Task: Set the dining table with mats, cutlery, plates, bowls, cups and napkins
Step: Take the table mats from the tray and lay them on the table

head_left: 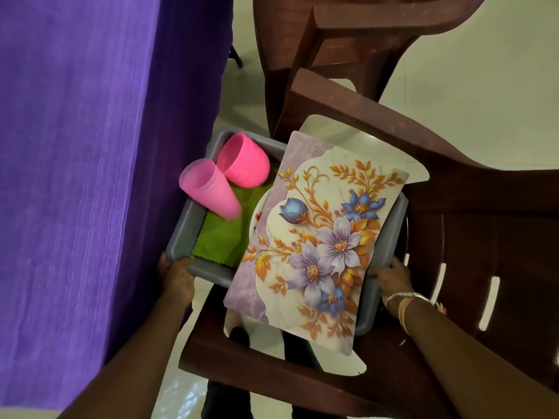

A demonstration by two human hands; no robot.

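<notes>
Fingers of left hand [177, 275] and right hand [393, 279] grip grey tub [181, 237] (floral mat [317, 237] atop).

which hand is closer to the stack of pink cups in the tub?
Left. The left hand grips the near-left corner of the grey tub, with the stack of pink cups just beyond it. The right hand holds the right rim, across the floral mat.

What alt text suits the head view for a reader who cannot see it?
The left hand and right hand grip a grey tub over a brown chair, beside a purple tablecloth. Floral mats lie across it, beside pink cups, pink bowls and a green napkin.
</notes>
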